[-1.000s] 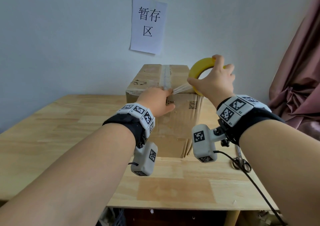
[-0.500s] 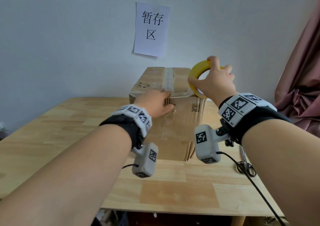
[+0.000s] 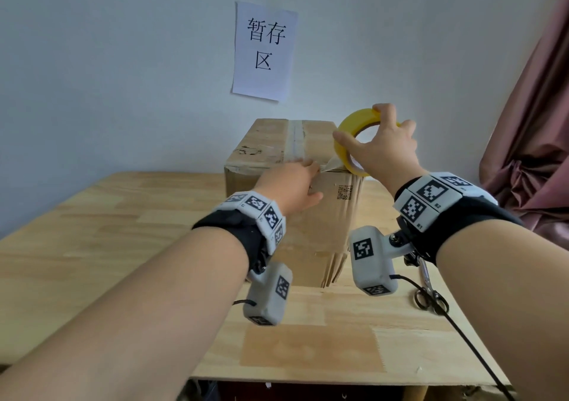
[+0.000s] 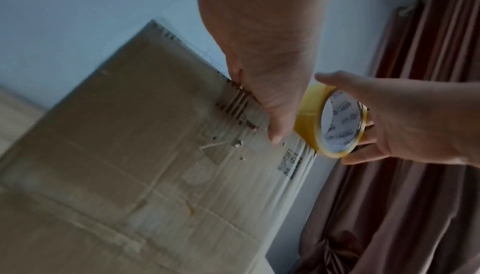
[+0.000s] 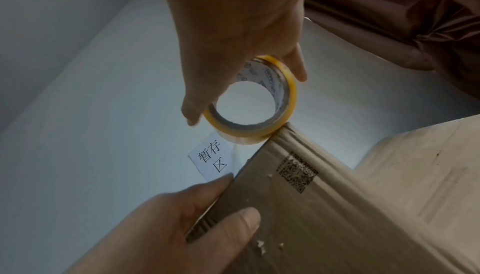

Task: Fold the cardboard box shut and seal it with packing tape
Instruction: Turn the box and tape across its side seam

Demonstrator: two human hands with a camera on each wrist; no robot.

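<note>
A closed cardboard box (image 3: 268, 142) stands on the table against the wall, with a strip of clear tape along its top seam. My right hand (image 3: 388, 151) grips a yellow tape roll (image 3: 341, 142), thumb and fingers around its rim, at the box's front right top corner. A short length of clear tape runs from the roll to my left hand (image 3: 292, 182). That hand presses on the front top edge, fingers on top and thumb on the front face. The left wrist view shows the roll (image 4: 309, 118) beside the box (image 4: 130, 134). In the right wrist view the roll (image 5: 246, 132) touches the box (image 5: 363, 216) edge.
Scissors (image 3: 431, 299) lie on the wooden table (image 3: 123, 216) near its right edge, under my right wrist. A paper sign (image 3: 264, 49) hangs on the wall above the box. A pink curtain (image 3: 538, 123) hangs at the right.
The roll has come down a little onto the box's right corner and the stretched tape has grown shorter. My left hand stays at the front top edge.
</note>
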